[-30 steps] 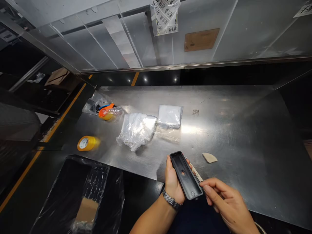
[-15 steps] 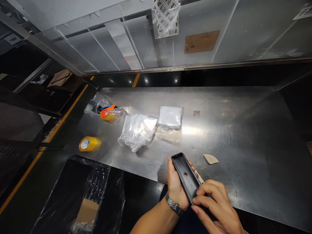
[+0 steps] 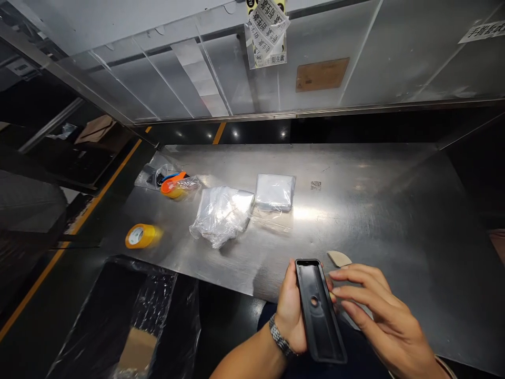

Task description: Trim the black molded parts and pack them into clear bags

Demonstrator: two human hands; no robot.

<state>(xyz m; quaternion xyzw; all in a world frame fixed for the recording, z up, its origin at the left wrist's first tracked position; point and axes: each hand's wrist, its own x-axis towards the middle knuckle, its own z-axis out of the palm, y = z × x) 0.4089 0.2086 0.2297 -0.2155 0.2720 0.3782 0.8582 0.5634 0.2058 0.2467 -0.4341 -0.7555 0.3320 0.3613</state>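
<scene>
My left hand (image 3: 291, 310), with a metal-band watch at the wrist, is closed around a long black tray-like case (image 3: 321, 329). The case is hollow, with raised rims and a small round hole in its floor, and its open side faces me. My right hand (image 3: 379, 305) is just right of the case, fingers stretched out and apart, the tips close to my left fingertips at the case's edge. Whether they touch anything there is hard to see. A beige wedge-shaped piece (image 3: 339, 258) lies on the metal table (image 3: 379, 210) just beyond my right hand.
Toward the middle lie a crumpled clear plastic bag (image 3: 223, 216) and a stack of clear bags (image 3: 275, 192). A yellow tape roll (image 3: 140, 236) and an orange tape dispenser (image 3: 173, 183) are at left. A black plastic-lined bin (image 3: 114, 300) stands below the table's front edge.
The case has turned more upright and moved slightly right. My right hand has left its lower end and shifted up and right to its side, fingers spreading.
</scene>
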